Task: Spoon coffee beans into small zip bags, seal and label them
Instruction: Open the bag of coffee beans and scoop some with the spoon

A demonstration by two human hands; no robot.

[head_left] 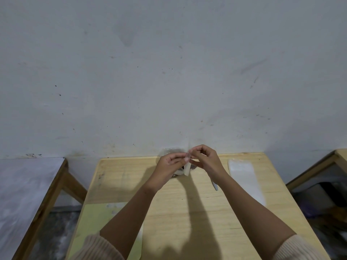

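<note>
Above the far middle of the wooden table (187,212), both hands hold a small clear zip bag (187,170) by its top edge. My left hand (169,166) pinches the bag's left side, and my right hand (205,160) pinches the right side. The bag hangs down between them. Behind the hands stands a clear container (169,152) with dark contents, mostly hidden. A spoon (215,185) lies on the table under my right forearm, only its end showing.
A stack of clear zip bags (246,179) lies along the table's right side. A pale yellow-green sheet (97,220) lies at the near left. A white-topped table (28,194) stands to the left, another wooden table (338,156) to the right. A wall rises right behind.
</note>
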